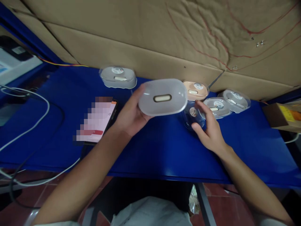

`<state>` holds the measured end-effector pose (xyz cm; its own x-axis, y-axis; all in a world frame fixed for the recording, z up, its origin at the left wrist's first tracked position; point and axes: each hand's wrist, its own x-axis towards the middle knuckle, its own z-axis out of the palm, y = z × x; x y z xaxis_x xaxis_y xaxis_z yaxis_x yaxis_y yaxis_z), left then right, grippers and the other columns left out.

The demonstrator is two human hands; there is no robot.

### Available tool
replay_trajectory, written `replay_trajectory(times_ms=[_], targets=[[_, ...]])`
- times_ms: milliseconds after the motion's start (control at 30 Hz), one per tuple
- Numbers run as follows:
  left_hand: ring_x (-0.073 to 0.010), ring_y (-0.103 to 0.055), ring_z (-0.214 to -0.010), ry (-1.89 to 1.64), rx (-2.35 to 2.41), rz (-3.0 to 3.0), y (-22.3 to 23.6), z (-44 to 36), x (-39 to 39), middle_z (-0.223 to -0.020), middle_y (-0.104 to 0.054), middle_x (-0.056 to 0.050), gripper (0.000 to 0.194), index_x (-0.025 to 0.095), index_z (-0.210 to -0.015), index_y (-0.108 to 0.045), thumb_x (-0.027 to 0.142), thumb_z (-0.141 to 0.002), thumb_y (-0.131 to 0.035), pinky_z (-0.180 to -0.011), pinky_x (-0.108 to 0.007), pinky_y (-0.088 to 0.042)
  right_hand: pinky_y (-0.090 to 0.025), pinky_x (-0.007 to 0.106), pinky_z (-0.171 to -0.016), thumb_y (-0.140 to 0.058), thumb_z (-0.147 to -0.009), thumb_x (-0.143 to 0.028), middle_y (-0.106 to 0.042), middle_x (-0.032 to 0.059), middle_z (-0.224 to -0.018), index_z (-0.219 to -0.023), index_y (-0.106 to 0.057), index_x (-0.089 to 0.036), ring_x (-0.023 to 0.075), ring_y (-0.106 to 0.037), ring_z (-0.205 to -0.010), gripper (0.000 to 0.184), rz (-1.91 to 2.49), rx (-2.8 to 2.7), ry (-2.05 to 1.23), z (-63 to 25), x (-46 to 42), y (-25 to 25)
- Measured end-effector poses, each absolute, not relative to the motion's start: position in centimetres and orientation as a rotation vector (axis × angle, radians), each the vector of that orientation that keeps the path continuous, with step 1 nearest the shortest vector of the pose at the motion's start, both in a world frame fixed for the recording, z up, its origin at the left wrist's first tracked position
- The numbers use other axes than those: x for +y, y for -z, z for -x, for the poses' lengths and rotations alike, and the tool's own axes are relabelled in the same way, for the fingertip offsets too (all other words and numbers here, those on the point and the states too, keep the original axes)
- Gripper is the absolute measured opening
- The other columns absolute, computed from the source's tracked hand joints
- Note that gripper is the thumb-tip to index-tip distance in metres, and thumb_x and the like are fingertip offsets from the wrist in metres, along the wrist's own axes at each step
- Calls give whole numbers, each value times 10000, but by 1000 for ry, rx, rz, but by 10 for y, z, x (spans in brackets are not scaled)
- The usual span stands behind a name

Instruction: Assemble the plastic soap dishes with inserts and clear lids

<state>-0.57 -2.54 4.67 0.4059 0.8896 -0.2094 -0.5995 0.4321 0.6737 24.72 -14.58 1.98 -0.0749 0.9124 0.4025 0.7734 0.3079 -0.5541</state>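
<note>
Hands apart: left hand (132, 115) tight round frosted box (175, 105), right hand (210, 131) half-curled, open at clear cover (190, 118).

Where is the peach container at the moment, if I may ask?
In the head view, the peach container is right of centre, at the back of the blue table near the cardboard, just behind the clear cover beside the right hand.

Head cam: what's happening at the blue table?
A person's left hand holds up a translucent white container. The right hand has its grip around a clear cover with a round label, low over the table. Behind stand similar containers, one peach, and a lit phone lies to the left.
</note>
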Motion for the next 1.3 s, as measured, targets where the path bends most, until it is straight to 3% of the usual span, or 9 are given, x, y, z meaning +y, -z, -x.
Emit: replay_trajectory(times_ms=[67,133,333,533,700,900,1067,1167,1300], targets=[[-294,-741,-1236,-908,555,-622,-39,-2,-35,-1154,-833,-34,357,224,-1184,-785,505,-964,-781,-914,-336,-651,-619,560,-1084,-483,-1070,-688,-407,125,-1753,-1739,-189,-380,338,-652,-1389,793,1358,-1752,-579,-237,-153,-20],[-317,-751,-1205,-794,525,-695,-31,-7,-43,-1129,-837,-66,463,200,-1189,-793,567,-909,-828,-890,-334,-641,-699,512,-932,-466,-1053,-737,-364,111,-1771,-1739,-162,-418,313,-710,-1267,816,1308,-1585,-793,-228,-157,-20],[-360,-722,-1263,-723,421,-685,-25,-11,-49,-1184,-821,-75,499,242,-1233,-789,629,-920,-795,-970,-425,-633,-723,478,-874,-571,-1050,-644,-678,72,-1434,-1628,-387,-409,262,-757,-1072,651,1390,-1272,-954,-225,-150,-20],[-352,-741,-1210,-640,422,-632,-20,-11,-45,-1110,-824,-73,524,249,-1212,-802,664,-892,-802,-881,-376,-651,-587,524,-1148,-626,-1024,-641,-635,58,-1535,-1584,-460,-393,304,-625,-1400,634,1483,-1419,-653,-230,-147,-20],[-354,-713,-1255,-623,378,-670,-18,-12,-46,-1191,-814,-81,586,250,-1283,-777,685,-891,-793,-940,-387,-624,-461,588,-1266,-558,-1070,-595,-437,87,-1733,-1692,-300,-357,338,-439,-1591,714,1523,-1575,-381,-234,-149,-15],[-338,-734,-1208,-581,352,-725,-11,-17,-53,-1206,-811,-105,658,224,-1325,-768,691,-864,-814,-926,-372,-597,-508,590,-1219,-493,-1105,-540,-453,159,-1725,-1743,-219,-274,362,-532,-1528,743,1560,-1834,-215,-241,-149,-12],[-269,-787,-1015,-647,456,-595,-8,-18,-44,-987,-830,-66,478,195,-1106,-810,608,-865,-821,-731,-279,-601,-459,646,-1225,-380,-1120,-606,-515,187,-1673,-1732,-290,-248,390,-523,-1523,714,1557,-1953,13,-258,-142,-20],[-275,-789,-1041,-787,538,-473,-13,-13,-31,-964,-831,-42,351,215,-1025,-795,543,-900,-796,-793,-321,-639,-421,707,-1212,-475,-1091,-611,-496,220,-1680,-1682,-407,-217,452,-502,-1522,714,1821,-1961,186,-261,-140,-24],[-301,-774,-1136,-930,569,-407,-24,-2,-18,-1081,-839,-45,321,226,-1115,-776,506,-976,-703,-920,-417,-661,-322,768,-1237,-576,-1033,-671,-485,274,-1677,-1615,-507,-147,499,-479,-1530,785,2010,-2068,265,-250,-143,-13]])
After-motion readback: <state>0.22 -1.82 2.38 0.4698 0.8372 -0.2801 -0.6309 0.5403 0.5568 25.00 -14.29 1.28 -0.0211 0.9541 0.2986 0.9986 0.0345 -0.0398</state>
